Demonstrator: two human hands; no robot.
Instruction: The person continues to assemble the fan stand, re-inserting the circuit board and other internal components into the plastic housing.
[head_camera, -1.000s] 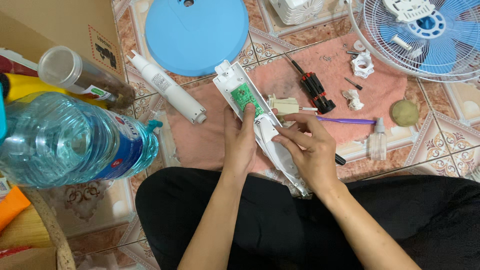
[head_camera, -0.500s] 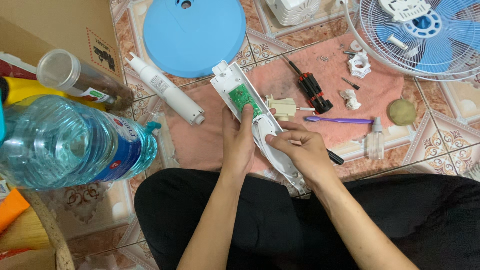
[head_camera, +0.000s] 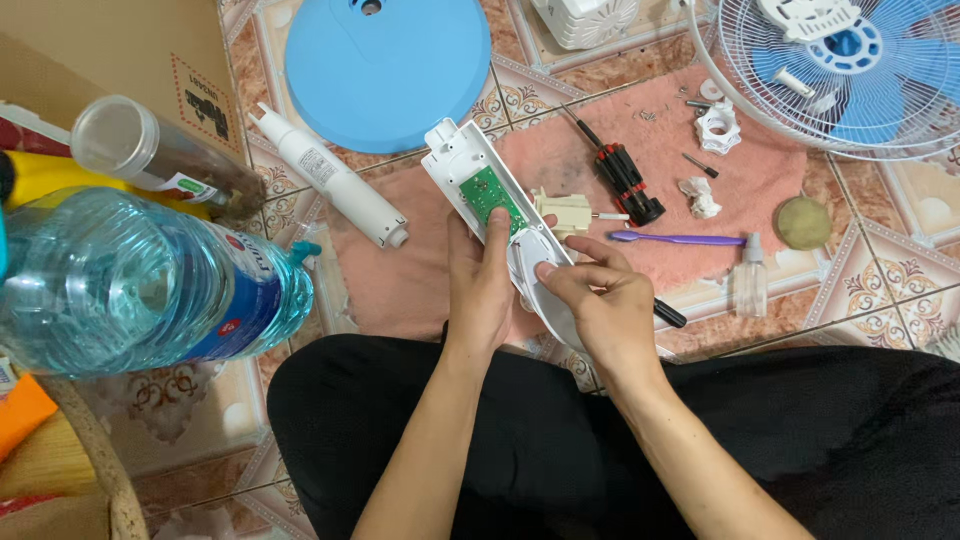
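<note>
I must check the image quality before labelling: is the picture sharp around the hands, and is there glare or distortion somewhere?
Head view: even, soft light; the left hand, the right hand and the white housing with its green circuit board are sharp. The water bottle at the left edge looks oversized and slightly soft, with small bright reflections. No strong shadows.

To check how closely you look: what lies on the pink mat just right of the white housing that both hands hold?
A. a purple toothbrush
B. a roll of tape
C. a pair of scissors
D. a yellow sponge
A: a purple toothbrush lies flat on the pink mat, just right of the white housing held by the left hand and right hand.
</note>
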